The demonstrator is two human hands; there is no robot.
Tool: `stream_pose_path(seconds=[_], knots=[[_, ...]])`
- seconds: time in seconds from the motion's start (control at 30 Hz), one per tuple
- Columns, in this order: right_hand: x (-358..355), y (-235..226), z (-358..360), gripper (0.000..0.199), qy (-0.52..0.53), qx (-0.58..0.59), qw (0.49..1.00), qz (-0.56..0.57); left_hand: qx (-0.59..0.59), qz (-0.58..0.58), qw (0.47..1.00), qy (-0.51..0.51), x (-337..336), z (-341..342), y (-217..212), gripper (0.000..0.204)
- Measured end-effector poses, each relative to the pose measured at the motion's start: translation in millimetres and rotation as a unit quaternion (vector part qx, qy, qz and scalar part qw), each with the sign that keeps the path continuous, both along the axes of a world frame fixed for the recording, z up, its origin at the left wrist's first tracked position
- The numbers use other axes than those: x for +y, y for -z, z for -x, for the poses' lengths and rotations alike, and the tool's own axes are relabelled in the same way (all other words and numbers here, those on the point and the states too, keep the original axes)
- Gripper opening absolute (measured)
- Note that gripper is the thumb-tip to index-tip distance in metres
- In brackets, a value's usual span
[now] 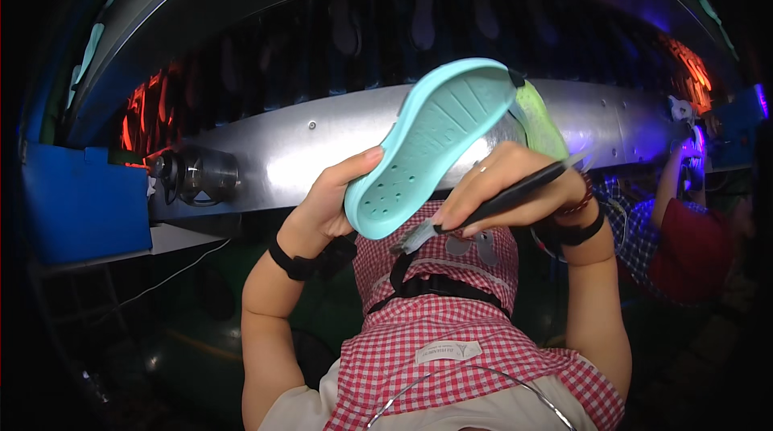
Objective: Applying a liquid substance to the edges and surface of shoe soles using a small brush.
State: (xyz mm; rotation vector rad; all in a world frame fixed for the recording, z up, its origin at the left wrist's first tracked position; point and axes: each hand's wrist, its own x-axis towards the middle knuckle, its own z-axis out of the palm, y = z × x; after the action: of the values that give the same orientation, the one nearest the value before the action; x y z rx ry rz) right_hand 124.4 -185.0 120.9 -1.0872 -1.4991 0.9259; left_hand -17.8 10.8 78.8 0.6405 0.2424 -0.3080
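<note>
**Brushing the sole of a pale blue shoe**

Holding the shoe up in front of the chest, the person has it turned so the grooved underside faces the camera, heel end low and to the left, toe end high and to the right. The left hand grips it at the heel, thumb pressed against the edge and the rest of the fingers wrapped behind, out of sight. A yellow-green part shows at the toe end (I cannot tell whether it belongs to the same shoe).

The right hand is clenched around a thin black brush, its pale bristles lying just under the heel end of the sole, touching or nearly so. Both wrists wear black bands, and a red-and-white checked apron covers the front of the body.

Behind the shoe runs a curved metal panel with dark shoe soles lined up above it. A blue bin sits to the left. At the far right another person in a red apron reaches upward.
</note>
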Motion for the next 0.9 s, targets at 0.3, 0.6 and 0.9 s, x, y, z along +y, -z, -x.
stream_pose_path(seconds=[0.3, 0.6, 0.9], knots=[[0, -10, -19, 0.023, -0.105, -0.076, 0.991, 0.017, 0.067, -0.092, 0.991, 0.072, 10, 9, -7, 0.057], [-12, 2, -4, 0.019, 0.104, -0.029, 0.994, -0.003, -0.004, -0.136, 0.991, -0.001, 34, 33, -16, 0.063], [-9, -6, 20, 0.024, 0.204, 0.004, 0.975, -0.092, -0.071, 0.193, 0.939, -0.275, 32, 22, 24, 0.076]])
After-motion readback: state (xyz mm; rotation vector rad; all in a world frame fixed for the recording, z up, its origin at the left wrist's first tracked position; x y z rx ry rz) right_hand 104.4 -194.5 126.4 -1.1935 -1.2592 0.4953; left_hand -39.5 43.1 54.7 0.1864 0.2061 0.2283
